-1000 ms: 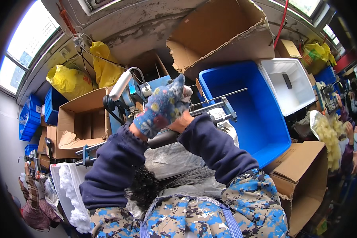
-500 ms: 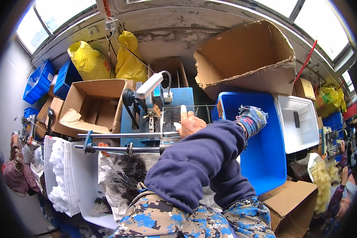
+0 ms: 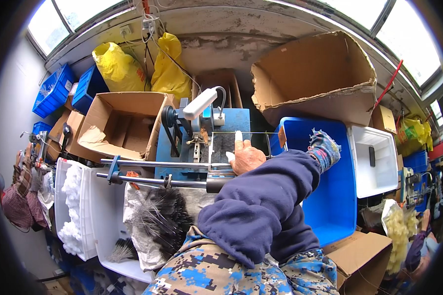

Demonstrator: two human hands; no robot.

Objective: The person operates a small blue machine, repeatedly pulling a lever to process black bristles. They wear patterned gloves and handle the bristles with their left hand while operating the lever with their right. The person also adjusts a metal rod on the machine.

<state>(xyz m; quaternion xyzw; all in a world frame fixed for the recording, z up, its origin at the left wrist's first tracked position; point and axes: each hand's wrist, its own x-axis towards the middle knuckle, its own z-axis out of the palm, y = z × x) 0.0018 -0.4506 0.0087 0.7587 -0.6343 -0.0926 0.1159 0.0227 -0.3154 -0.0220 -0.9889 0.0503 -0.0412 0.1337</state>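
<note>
My arms cross, the left sleeve lying over the right. My bare right hand point(image 3: 248, 159) rests palm down on a small blue bench machine point(image 3: 236, 117). White coverings wrap its thumb and index finger, which stand apart. That index fingertip presses a dark grey pad point(image 3: 223, 142), close by a thin straight wire point(image 3: 258, 132) running to a brown upright piece point(image 3: 282, 136). My left hand point(image 3: 325, 150), in a frayed multicoloured glove, hangs over the right side of a blue bin point(image 3: 330, 206); its fingers are not clear. Dark wire-stemmed brushes point(image 3: 165, 214) lie left of my lap.
Two steel rails point(image 3: 152, 163) cross before the machine. Open cardboard boxes point(image 3: 91, 142) stand left and back right point(image 3: 315, 64). White tubs point(image 3: 110, 201) sit at left, another point(image 3: 384, 172) at right. A white lamp point(image 3: 200, 103) overhangs the machine. Other people work at both sides.
The whole view has shifted a little, moving the machine rightward in the picture. My right hand stays at the pad, and my left hand stays over the blue bin.
</note>
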